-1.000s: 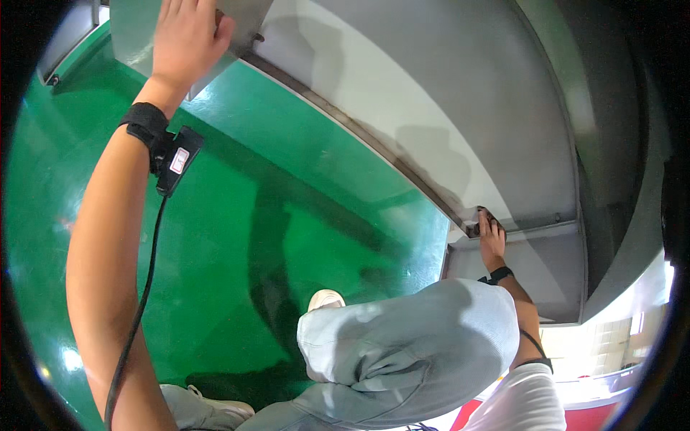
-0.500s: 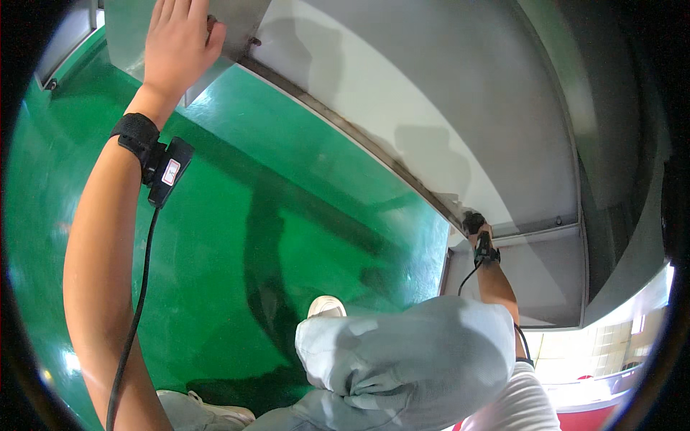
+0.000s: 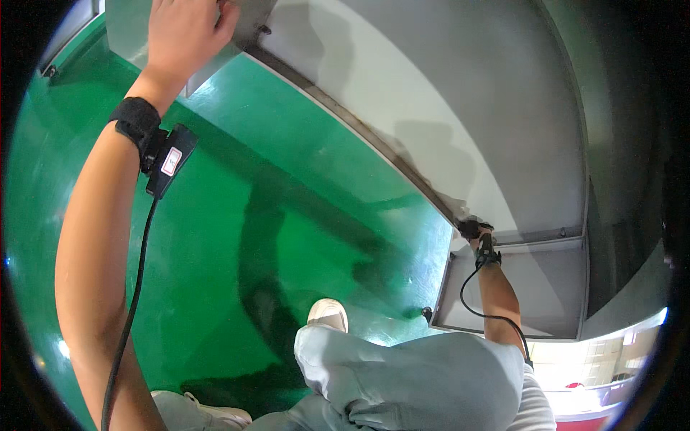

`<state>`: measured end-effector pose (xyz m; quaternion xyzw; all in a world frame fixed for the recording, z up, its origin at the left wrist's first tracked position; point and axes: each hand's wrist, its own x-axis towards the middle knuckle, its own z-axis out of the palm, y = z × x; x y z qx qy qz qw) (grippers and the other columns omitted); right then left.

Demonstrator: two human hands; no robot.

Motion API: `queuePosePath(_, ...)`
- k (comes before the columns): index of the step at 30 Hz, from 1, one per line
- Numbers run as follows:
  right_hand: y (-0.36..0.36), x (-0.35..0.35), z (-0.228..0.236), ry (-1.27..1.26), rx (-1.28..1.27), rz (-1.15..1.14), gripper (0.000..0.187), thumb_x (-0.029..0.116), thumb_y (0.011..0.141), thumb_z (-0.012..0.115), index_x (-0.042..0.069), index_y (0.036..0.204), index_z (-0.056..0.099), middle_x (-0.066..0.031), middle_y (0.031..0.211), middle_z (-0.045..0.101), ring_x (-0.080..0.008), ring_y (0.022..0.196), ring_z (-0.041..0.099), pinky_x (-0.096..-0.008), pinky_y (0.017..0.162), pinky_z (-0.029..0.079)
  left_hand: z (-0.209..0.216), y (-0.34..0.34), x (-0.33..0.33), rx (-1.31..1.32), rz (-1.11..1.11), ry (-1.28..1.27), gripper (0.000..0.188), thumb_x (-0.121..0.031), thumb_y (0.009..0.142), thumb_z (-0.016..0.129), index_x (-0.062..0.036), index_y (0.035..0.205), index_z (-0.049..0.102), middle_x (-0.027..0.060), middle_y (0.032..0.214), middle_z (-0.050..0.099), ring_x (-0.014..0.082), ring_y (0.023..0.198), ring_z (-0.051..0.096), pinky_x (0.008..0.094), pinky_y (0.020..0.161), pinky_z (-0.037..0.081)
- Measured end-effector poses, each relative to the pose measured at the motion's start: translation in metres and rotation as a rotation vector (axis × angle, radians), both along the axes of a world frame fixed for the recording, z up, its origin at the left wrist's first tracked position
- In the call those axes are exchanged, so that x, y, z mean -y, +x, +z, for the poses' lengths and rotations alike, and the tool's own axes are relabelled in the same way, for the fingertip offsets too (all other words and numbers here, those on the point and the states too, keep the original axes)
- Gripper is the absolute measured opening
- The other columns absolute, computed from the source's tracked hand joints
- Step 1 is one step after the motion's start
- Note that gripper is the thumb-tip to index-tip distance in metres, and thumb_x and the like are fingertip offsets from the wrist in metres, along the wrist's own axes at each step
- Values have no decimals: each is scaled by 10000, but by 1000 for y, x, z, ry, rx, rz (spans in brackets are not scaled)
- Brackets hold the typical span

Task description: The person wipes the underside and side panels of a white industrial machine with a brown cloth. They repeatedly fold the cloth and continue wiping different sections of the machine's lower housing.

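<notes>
My left hand (image 3: pixel 185 30) lies against a grey metal panel (image 3: pixel 123 44) at the top left. Its thumb stands apart from the fingers, and the picture's upper edge cuts off the fingertips. Farther right, my right hand (image 3: pixel 486 237) is closed on a dark, crumpled rag (image 3: pixel 471 228). The rag presses into the corner where a long lower rim (image 3: pixel 374 144) of the large grey metal panel (image 3: pixel 431 79) meets a cross ledge. Dark smudges show on the pale surface beside the rag. The right fingers are mostly hidden.
Green glossy floor (image 3: pixel 215 258) spreads below the panels. Black wrist straps with devices (image 3: pixel 169 161) sit on both my wrists, with cables running along the arms. A recessed grey section (image 3: pixel 517 287) adjoins the large panel. My shoe (image 3: pixel 328 314) stands near the middle; a small caster (image 3: pixel 427 314) is close by.
The view has shifted slightly, and my left hand sits higher, with more of its fingers cut off. My right hand and the rag have slid slightly along the corner.
</notes>
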<state>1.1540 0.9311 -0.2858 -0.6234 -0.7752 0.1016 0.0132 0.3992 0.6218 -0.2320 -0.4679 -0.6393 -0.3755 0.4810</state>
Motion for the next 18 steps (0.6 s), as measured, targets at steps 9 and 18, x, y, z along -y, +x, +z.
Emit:
queuePosePath(9,-176,41,-1,42,192,167,299,-22,676,631,-45,973,594,-196,931,644,-297,826,614,-350,771,496,24,2,21,-85,114,65,490,-62,595,578,14,1067,470,204,1068,455,417,1049,426,490,999,318)
queuePosePath(18,-82,18,-22,208,415,94,343,121,842,585,48,1177,561,-181,1185,575,-314,1096,553,-373,891,469,16,3,7,-55,43,110,469,-95,612,579,9,1057,474,212,1050,464,415,1030,435,500,965,331)
